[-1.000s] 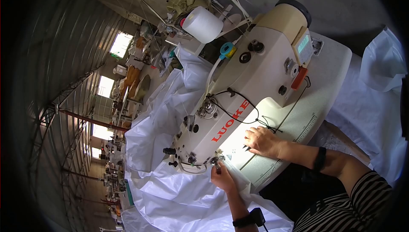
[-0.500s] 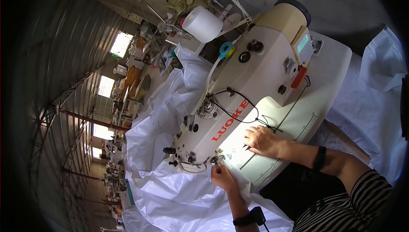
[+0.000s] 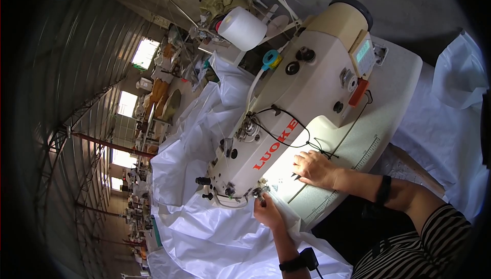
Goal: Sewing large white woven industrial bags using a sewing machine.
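Note:
A large white sewing machine (image 3: 286, 105) stands tilted across the view, its lamp lighting the bed. My left hand (image 3: 268, 214) is at the needle end, its fingers pinched by a small shiny metal part (image 3: 258, 192) under the machine head; whatever sits between the fingertips is too small and dark to make out. My right hand (image 3: 316, 170) rests curled on the lit bed below the arm. From under its fingers pokes the tip of a dark pointed tool (image 3: 295, 176), the rest hidden by the hand. Shiny white sheet material (image 3: 204, 228) lies bunched around the needle end.
A white thread cone (image 3: 243, 29) stands behind the machine. A black cord (image 3: 308, 143) hangs in a loop over the arm's front. The table edge carries a ruler scale (image 3: 327, 205). More white sheet (image 3: 434, 125) drapes at the right, beside a wooden strip (image 3: 417, 169).
My left hand's fingertips have shifted very slightly at the metal part under the machine head. My right hand has stayed in place on the bed.

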Demonstrator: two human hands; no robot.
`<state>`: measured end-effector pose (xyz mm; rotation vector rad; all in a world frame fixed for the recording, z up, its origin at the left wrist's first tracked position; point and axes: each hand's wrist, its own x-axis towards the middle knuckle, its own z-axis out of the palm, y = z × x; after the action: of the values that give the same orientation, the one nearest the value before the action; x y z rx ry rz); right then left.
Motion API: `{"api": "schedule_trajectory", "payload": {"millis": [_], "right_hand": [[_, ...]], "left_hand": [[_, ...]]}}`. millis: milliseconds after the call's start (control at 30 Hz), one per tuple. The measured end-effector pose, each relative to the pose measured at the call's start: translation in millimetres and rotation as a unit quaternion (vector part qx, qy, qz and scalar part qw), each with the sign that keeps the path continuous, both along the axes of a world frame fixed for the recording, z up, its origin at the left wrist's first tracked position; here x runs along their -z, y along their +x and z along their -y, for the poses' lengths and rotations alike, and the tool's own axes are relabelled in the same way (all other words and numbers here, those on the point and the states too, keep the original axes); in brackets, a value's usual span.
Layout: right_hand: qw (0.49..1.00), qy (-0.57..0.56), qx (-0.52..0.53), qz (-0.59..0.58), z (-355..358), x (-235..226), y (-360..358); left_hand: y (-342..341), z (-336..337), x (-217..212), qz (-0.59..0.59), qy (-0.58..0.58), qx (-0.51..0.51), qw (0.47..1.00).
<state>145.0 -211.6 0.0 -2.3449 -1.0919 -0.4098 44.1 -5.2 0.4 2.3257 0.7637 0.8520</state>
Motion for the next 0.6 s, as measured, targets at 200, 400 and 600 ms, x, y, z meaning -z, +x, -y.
{"api": "schedule_trajectory", "payload": {"millis": [200, 400, 600], "right_hand": [[1.0, -0.008, 0.005, 0.002, 0.7, -0.1, -0.1], [1.0, -0.005, 0.002, -0.004, -1.1, 0.9, 0.5], [1.0, -0.002, 0.006, 0.003, -0.2, 0.5, 0.7]], "left_hand": [[-1.1, -4.0, 5.0, 0.017, -0.005, 0.012, 1.0], [-1.2, -2.4, 3.4, 0.035, 0.027, 0.01, 0.999], [-0.6, -4.4, 4.1, 0.009, 0.002, 0.005, 1.0]]}}
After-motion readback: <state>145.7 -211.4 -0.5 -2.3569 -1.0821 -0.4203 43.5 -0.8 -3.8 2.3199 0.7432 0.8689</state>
